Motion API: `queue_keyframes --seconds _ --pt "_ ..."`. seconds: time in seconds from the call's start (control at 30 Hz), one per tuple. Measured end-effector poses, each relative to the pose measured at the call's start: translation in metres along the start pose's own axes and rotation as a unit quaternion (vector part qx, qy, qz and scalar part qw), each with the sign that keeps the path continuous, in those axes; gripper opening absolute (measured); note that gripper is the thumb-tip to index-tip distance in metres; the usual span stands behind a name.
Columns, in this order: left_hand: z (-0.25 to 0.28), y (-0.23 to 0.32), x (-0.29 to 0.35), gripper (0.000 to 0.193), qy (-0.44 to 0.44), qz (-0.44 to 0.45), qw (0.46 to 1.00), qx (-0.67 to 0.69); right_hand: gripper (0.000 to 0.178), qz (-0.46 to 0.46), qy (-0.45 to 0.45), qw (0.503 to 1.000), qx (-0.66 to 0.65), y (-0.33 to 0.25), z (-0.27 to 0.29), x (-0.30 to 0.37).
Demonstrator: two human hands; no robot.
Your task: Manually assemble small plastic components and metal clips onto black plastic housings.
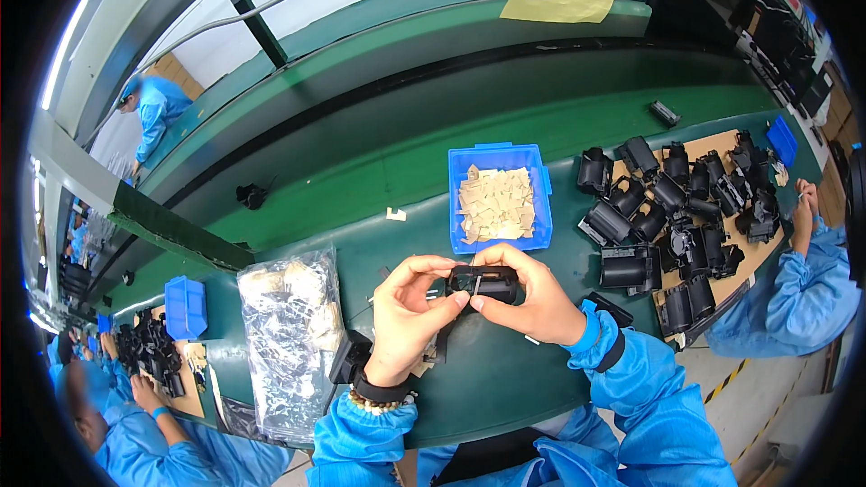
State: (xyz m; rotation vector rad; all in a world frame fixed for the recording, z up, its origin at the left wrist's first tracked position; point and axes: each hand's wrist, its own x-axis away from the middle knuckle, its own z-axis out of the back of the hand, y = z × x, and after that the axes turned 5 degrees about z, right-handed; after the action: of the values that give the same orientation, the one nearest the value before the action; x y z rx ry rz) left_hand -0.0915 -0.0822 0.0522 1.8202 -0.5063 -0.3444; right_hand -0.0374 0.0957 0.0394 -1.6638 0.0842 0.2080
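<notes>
In front of me, my left hand (413, 311) and my right hand (534, 296) hold a black plastic housing (494, 285) between them. Both thumbs press near a thin light strip on its front, and their tips nearly meet. The fingers curl over its far edge and partly hide it. Just beyond the hands stands a blue bin (546, 188) with many small tan pieces (496, 206) in it. Under and beside my left hand lie a few tan and dark bits, mostly covered by the hand.
Many black housings (667, 194) lie heaped on cardboard at the right, near a co-worker's hand (802, 216). A clear plastic bag (293, 343) of parts lies left. Farther left are another blue bin (185, 308) and a second co-worker's hand (144, 392). A green post (180, 233) rises beyond the bag.
</notes>
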Motion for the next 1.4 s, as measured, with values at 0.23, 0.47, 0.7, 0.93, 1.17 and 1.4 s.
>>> queue_keyframes --seconds 0.23,0.47,0.7,0.93,1.17,1.4 --pt "0.001 -0.001 0.001 0.037 -0.011 0.016 1.0 0.022 0.037 -0.015 -0.011 0.999 -0.033 0.005 0.0 0.001" --pt "0.001 0.002 0.001 0.04 -0.01 0.012 1.0 -0.001 0.035 0.007 -0.007 1.0 -0.027 0.004 -0.001 -0.001" --pt "0.006 0.004 -0.006 0.057 -0.069 -0.035 0.984 -0.161 0.046 0.055 0.041 0.996 -0.048 0.01 0.0 -0.002" --pt "0.042 0.015 -0.07 0.051 0.073 -0.162 0.955 -0.237 0.056 0.146 0.191 0.964 0.114 0.003 0.003 0.001" --pt "0.127 0.008 -0.159 0.055 0.154 -0.094 0.89 -0.419 0.038 0.115 0.173 0.976 0.068 0.009 -0.009 0.002" --pt "0.109 0.031 -0.12 0.038 0.239 -0.188 0.879 -0.368 0.027 0.108 0.208 0.972 0.019 0.009 -0.007 0.005"
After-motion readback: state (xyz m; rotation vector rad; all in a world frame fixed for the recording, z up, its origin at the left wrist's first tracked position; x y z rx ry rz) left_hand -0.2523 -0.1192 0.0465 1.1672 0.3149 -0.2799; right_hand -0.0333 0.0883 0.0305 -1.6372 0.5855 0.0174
